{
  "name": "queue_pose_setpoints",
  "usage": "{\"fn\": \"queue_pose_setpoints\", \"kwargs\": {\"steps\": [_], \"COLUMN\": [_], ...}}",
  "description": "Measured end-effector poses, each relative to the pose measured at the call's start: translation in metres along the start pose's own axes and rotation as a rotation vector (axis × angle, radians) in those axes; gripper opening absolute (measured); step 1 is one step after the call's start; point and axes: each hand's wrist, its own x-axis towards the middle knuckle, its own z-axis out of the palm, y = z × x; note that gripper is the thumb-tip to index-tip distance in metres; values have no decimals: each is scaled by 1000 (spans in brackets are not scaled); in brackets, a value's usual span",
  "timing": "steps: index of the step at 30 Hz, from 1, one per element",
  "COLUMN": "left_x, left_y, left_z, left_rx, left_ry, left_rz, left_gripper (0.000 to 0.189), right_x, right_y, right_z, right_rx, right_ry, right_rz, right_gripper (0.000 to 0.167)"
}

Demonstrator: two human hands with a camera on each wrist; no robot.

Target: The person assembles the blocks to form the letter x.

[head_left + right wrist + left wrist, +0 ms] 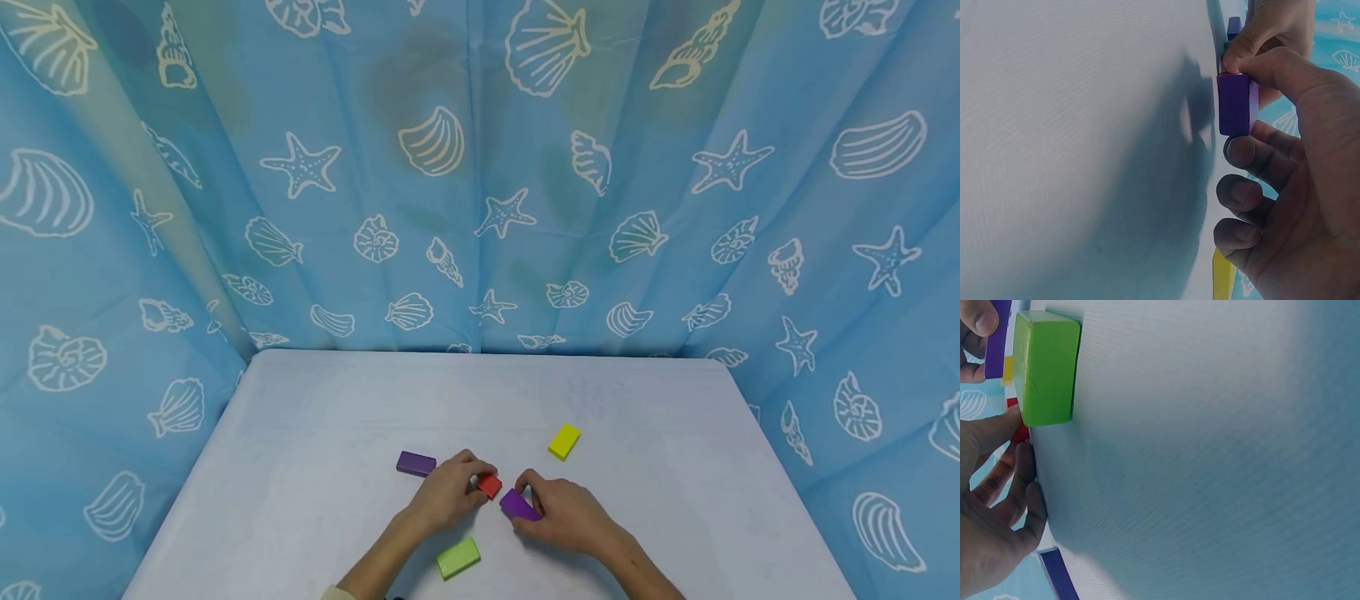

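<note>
My left hand [448, 492] pinches a red block [490, 485] between thumb and fingers, near the middle of the table. Just to its right, my right hand [568, 510] grips a bright purple block [519, 505] by its sides, thumb on one side and fingers on the other. In the right wrist view the end of the purple block [1235, 105] shows between thumb and fingertips. A green block [458, 558] lies on the table below the left hand. Beside the left wrist, to the left, lies a dark purple block [416, 463].
A yellow block [564, 442] lies on the table beyond the right hand. The white table [322, 408] ends at a blue curtain [375, 275] printed with shells and starfish, which hangs behind it and on both sides.
</note>
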Motion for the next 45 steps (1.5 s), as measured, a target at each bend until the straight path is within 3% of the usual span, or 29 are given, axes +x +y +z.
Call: {"fn": "queue_pose_setpoints", "kwargs": {"steps": [30,45], "left_x": [-1,0], "left_y": [2,1], "left_z": [-2,0], "left_rx": [-8,-2], "left_ry": [12,-1], "left_rz": [31,2], "left_gripper": [36,37], "right_x": [11,13], "right_y": [-3,-3], "right_z": [2,4], "right_rx": [-32,-91], "right_ry": [-6,5], "right_rz": [-23,-61], "right_gripper": [47,45]}}
